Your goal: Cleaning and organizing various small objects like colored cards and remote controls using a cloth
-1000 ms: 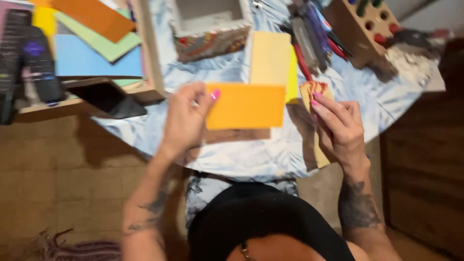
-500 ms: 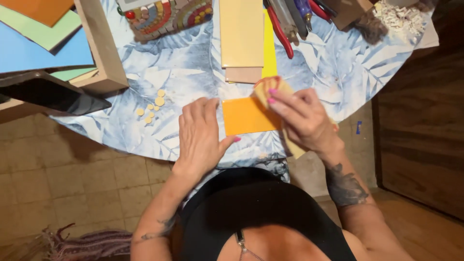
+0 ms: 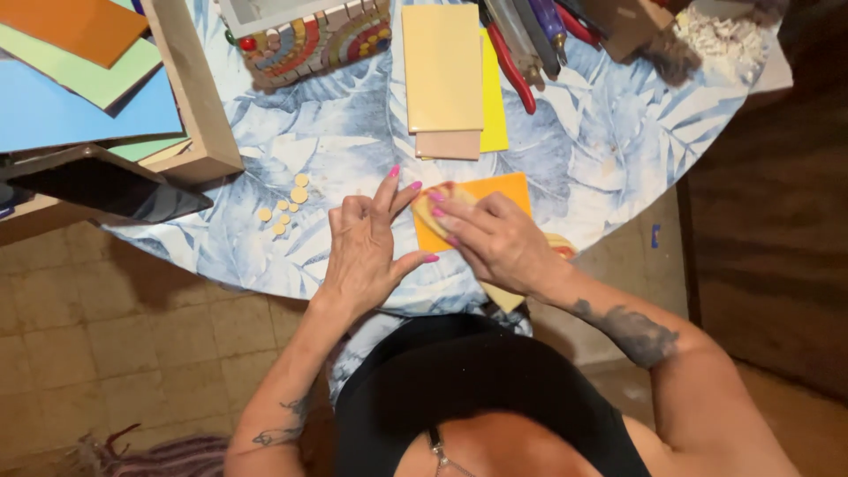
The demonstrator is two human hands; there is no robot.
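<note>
An orange rectangular tile [image 3: 499, 192] lies flat on the leaf-patterned tablecloth [image 3: 336, 124] near the table's front edge. My right hand [image 3: 495, 243] presses a tan tool [image 3: 435, 205] with a long yellow handle onto the tile's left part; the handle's end sticks out below my wrist. My left hand [image 3: 367, 247] rests beside the tile on its left, fingers spread, fingertips touching the tile's edge and holding nothing. Several small pale round pieces [image 3: 284, 205] lie to the left of that hand.
A stack of cream, tan and yellow tiles [image 3: 446, 75] lies beyond the orange one. A mosaic-covered box [image 3: 309, 40], red-handled pliers [image 3: 512, 66], a wooden tray of coloured sheets [image 3: 88, 88] and a dark tablet [image 3: 110, 185] ring the table. Tiled floor lies below.
The orange tile came down from my left hand's raised grip to lie flat on the cloth. My right hand brought the tool onto it, and my left hand now rests open beside it.
</note>
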